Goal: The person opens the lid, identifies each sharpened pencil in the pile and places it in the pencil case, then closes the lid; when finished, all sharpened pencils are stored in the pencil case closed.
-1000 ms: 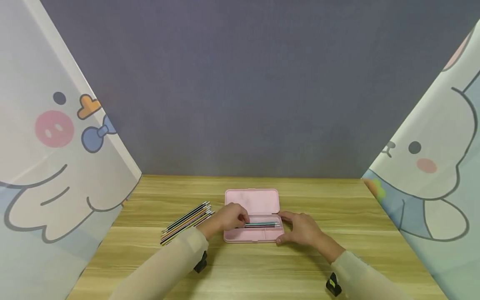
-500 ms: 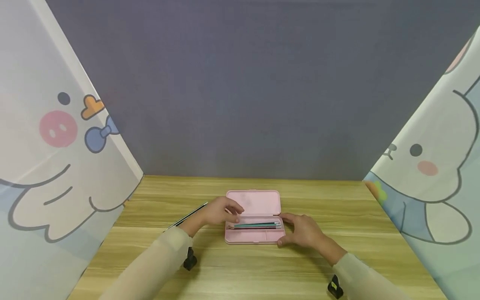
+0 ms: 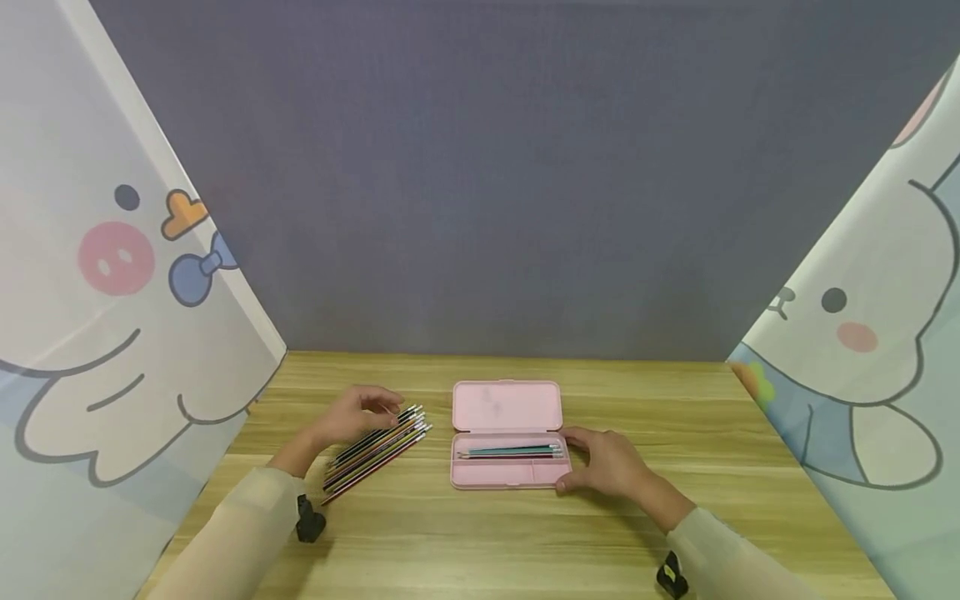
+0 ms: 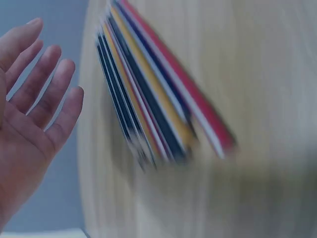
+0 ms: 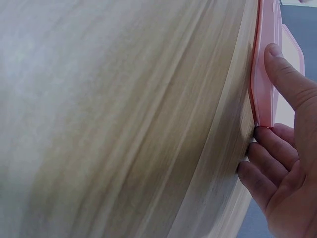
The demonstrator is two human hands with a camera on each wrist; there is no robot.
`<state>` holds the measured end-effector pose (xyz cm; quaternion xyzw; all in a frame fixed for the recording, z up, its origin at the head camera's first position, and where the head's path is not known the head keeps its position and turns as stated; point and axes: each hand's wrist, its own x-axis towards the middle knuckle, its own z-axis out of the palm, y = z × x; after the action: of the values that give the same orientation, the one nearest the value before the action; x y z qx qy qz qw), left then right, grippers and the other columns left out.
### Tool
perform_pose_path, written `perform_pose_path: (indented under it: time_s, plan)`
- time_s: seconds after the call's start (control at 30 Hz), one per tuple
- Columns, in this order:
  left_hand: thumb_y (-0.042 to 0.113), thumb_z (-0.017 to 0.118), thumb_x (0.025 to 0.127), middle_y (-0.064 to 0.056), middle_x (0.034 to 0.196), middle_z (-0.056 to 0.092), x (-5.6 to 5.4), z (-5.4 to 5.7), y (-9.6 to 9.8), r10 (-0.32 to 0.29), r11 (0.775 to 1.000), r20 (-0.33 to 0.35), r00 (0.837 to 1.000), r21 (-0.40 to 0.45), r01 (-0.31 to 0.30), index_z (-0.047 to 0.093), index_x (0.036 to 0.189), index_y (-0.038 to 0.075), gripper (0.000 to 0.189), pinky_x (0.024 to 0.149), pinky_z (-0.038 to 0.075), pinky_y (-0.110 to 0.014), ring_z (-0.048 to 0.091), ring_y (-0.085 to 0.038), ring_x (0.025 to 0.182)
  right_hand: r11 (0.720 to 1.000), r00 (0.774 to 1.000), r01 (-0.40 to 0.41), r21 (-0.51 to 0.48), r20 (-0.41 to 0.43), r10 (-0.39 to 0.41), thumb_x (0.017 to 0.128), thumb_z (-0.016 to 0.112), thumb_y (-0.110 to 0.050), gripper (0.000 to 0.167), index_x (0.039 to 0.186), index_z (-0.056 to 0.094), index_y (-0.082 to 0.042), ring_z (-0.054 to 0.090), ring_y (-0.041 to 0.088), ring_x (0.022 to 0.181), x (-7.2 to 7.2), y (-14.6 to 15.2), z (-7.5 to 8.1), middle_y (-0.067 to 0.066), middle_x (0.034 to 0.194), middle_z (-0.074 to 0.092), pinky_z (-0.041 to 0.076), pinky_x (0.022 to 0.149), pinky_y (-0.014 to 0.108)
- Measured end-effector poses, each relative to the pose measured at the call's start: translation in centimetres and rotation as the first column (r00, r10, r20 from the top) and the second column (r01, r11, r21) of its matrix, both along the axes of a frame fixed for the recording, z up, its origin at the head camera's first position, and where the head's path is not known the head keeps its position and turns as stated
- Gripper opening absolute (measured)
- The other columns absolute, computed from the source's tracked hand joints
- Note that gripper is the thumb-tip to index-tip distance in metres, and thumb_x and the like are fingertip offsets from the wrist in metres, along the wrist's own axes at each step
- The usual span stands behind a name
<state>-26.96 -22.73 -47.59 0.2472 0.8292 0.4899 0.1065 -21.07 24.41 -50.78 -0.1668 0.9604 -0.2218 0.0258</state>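
Note:
My left hand (image 3: pixel 365 415) is over the far end of a bundle of pencils (image 3: pixel 382 454) on the table, holding nothing. In the left wrist view the fingers (image 4: pixel 52 89) are spread and fairly straight beside the pencils, which are striped black, yellow, red and white. A pink pencil case (image 3: pixel 491 475) lies with its lid raised at the back. Its long rear compartment contains several pencils (image 3: pixel 510 452), teal and dark red among them. My right hand (image 3: pixel 609 460) grips the case's right end, thumb at the front side and fingers round the far corner.
The wood-grain table (image 3: pixel 480 542) ends at a grey back panel (image 3: pixel 495 208). Pale cartoon-printed panels, one on the left (image 3: pixel 60 333) and one on the right (image 3: pixel 885 350), slant along the sides.
My left hand has withdrawn from the case and moved left over the loose pencils, letting go of the pencils now lying in the rear compartment. The right hand keeps its hold.

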Motion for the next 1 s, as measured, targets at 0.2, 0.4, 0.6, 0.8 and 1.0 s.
perform_pose_path:
  time_s: [0.2,0.4,0.6,0.8,1.0]
  plan:
    - [0.007,0.071,0.095,-0.032,0.118,0.067,0.2,-1.3,-4.3,0.043,0.999,0.101,0.994,-0.004,-0.043,0.063,0.125,-0.015,0.038,0.08,0.059,-0.027,0.069,-0.013,0.096,1.0,1.0,0.008,-0.003,0.004,-0.008,0.059,0.09,-0.065,0.092,0.138,0.065,-0.024,0.069,0.026,0.111,-0.1,0.0,0.1,-0.001,0.13,0.072,0.053,0.095,0.051]
    - [0.009,0.075,0.09,-0.027,0.119,0.069,0.5,-1.9,-5.8,0.088,0.995,0.168,0.982,-0.051,-0.08,0.065,0.126,-0.01,0.041,0.078,0.057,-0.028,0.069,-0.019,0.101,1.0,1.0,0.001,-0.007,0.01,-0.001,0.059,0.09,-0.066,0.093,0.138,0.064,-0.025,0.069,0.025,0.11,-0.1,-0.1,0.0,-0.001,0.13,0.072,0.053,0.094,0.05]
    - [0.006,0.076,0.089,-0.023,0.115,0.072,0.4,-2.5,-5.8,0.065,0.996,0.147,0.987,-0.072,-0.055,0.068,0.122,-0.007,0.036,0.081,0.056,-0.025,0.069,-0.02,0.103,1.0,1.0,0.011,-0.006,0.014,-0.011,0.059,0.09,-0.065,0.092,0.138,0.064,-0.025,0.069,0.024,0.108,0.0,-0.1,0.0,-0.001,0.129,0.072,0.054,0.092,0.05]
    - [-0.003,0.072,0.088,-0.027,0.112,0.071,0.3,-3.0,-5.8,0.017,0.999,0.119,0.993,-0.047,-0.012,0.068,0.118,-0.011,0.031,0.078,0.057,-0.025,0.069,-0.017,0.099,1.0,1.0,0.017,-0.005,0.011,-0.017,0.059,0.09,-0.065,0.091,0.137,0.065,-0.026,0.069,0.026,0.11,0.0,-0.2,0.0,-0.001,0.129,0.072,0.053,0.092,0.05]
    - [-0.01,0.069,0.087,-0.024,0.106,0.072,0.2,-3.2,-5.5,0.035,0.995,0.064,0.997,-0.094,-0.029,0.069,0.116,-0.012,0.029,0.075,0.056,-0.023,0.067,-0.011,0.093,1.0,1.0,0.022,-0.006,0.013,-0.022,0.059,0.09,-0.065,0.091,0.137,0.065,-0.027,0.069,0.027,0.111,0.0,-0.1,0.0,-0.001,0.13,0.072,0.053,0.093,0.05]
